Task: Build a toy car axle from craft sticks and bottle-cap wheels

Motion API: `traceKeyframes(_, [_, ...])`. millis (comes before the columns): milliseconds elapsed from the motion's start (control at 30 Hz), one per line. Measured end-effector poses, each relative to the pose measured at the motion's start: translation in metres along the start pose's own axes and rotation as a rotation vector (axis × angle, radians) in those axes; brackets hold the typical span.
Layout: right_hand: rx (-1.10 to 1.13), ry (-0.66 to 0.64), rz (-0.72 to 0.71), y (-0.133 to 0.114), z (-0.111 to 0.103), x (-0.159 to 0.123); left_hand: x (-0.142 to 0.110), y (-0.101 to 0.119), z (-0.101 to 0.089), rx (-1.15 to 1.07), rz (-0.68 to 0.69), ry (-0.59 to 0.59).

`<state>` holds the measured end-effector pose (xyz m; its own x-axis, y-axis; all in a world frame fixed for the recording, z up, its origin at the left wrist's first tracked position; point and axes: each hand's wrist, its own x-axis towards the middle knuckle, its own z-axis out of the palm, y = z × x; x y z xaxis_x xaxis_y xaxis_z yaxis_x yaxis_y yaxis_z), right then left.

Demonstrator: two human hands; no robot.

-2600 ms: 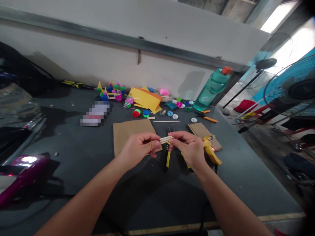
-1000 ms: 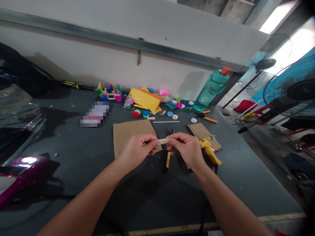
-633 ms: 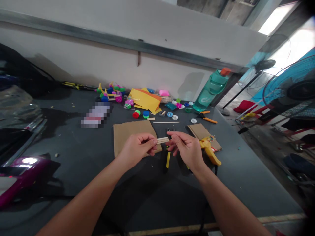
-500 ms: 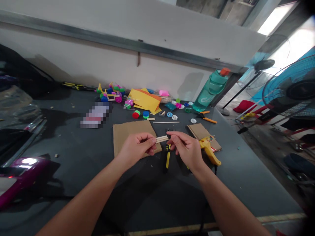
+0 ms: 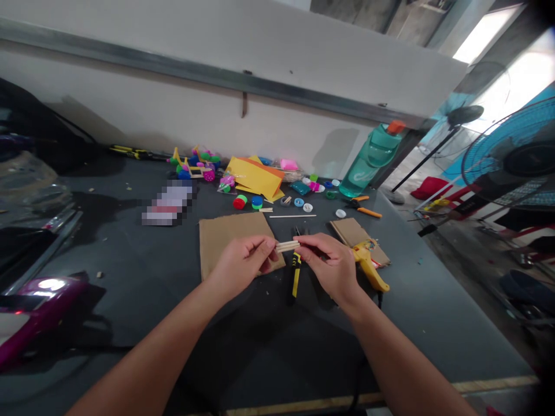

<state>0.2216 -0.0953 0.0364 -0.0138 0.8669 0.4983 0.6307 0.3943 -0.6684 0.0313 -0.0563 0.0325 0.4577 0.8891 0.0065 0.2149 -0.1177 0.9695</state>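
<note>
My left hand [image 5: 243, 261] pinches one end of a small bundle of pale wooden sticks [image 5: 287, 246], held level above the dark table [image 5: 139, 266]. My right hand [image 5: 332, 263] is closed on the other end of the bundle with its fingertips. Both hands hover over a brown cardboard sheet [image 5: 225, 234] and a black and yellow hand tool [image 5: 295, 277] lying between them. A yellow glue gun [image 5: 368, 267] lies just right of my right hand.
Coloured bottle caps [image 5: 255, 200], yellow paper [image 5: 255, 175] and small bright toys [image 5: 195, 162] crowd the back of the table. A teal water bottle [image 5: 368, 160] leans at the back right, orange-handled pliers [image 5: 364, 208] near it. A second cardboard piece [image 5: 353, 230] and a standing fan [image 5: 515, 156] are at right.
My right hand let go of the stick ends for a moment with fingers spread, then closed on them again. The sticks stayed level in my left hand.
</note>
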Motion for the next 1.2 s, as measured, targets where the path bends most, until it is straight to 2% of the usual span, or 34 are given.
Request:
traceKeyframes(167, [0.02,0.007,0.007,0.0011,0.0002,0.0003,-0.0038,-0.0034,0.0008,0.297,0.239,0.098])
traceKeyframes(267, [0.04,-0.002,0.009,0.0011,-0.0001,0.0007,-0.0052,-0.002,0.0001,0.431,0.295,0.117])
traceKeyframes(467, [0.054,-0.015,0.014,0.0016,0.0005,0.0014,-0.0061,-0.0028,-0.0014,0.441,0.234,0.101])
traceKeyframes(767, [0.077,-0.014,0.022,0.002,0.0012,0.0024,-0.0046,-0.0039,-0.0009,0.377,0.236,0.128])
traceKeyframes(1033, [0.096,-0.011,0.054,0.0027,0.0025,0.0014,-0.0013,0.0,0.0018,-0.027,-0.044,0.048])
traceKeyframes(1100, [0.125,-0.015,0.097,0.0019,0.0041,0.0003,0.0,0.0,0.001,-0.044,-0.056,0.069])
traceKeyframes(1200, [0.252,-0.019,0.248,0.0009,0.007,-0.0004,0.0012,-0.0009,0.0002,-0.028,-0.068,0.085])
